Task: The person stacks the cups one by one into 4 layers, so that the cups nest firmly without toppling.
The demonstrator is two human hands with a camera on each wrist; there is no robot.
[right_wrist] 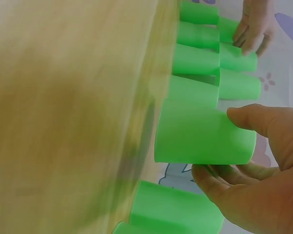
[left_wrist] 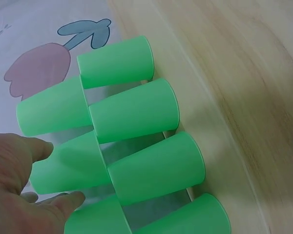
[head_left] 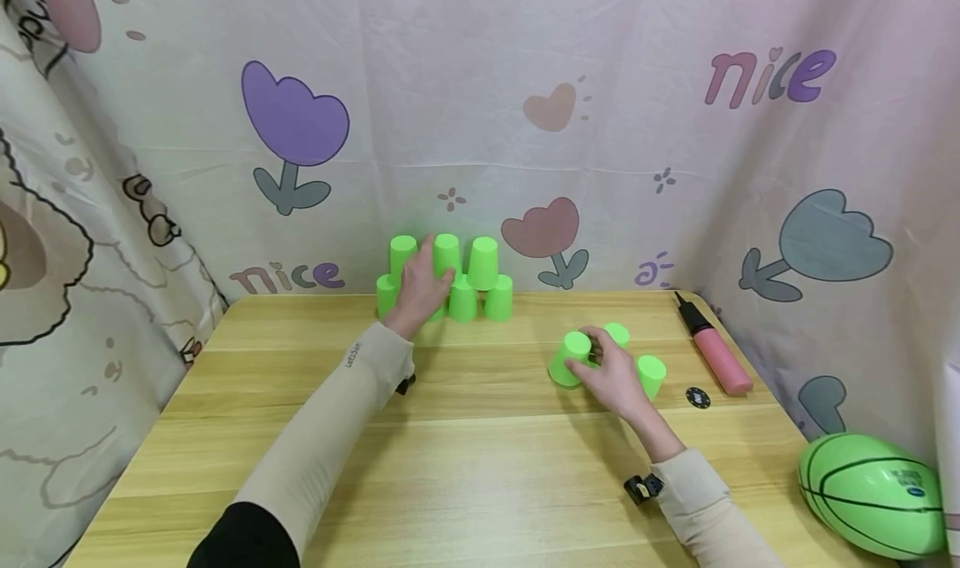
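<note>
By the cup stack [head_left: 461, 295], the spread left grip [head_left: 420, 289] could brush and topple it; the right grip [head_left: 617, 376] holds a cup [head_left: 568, 360].

Before you, a desk [head_left: 480, 476] with a light wood-grain top, its grain running roughly parallel to the far edge. Behind that edge hangs a pale cloth [head_left: 450, 85] with shallow creases, printed with a purple tulip [head_left: 296, 122] left of the edge's middle and a dusty-red tulip [head_left: 542, 225] right of it. Beyond the right edge, note a grey-blue tulip [head_left: 836, 235]; along your left edge, folded white cloth [head_left: 82, 401] with dark-outlined drawings. Soft shadows mark the desktop.
</note>
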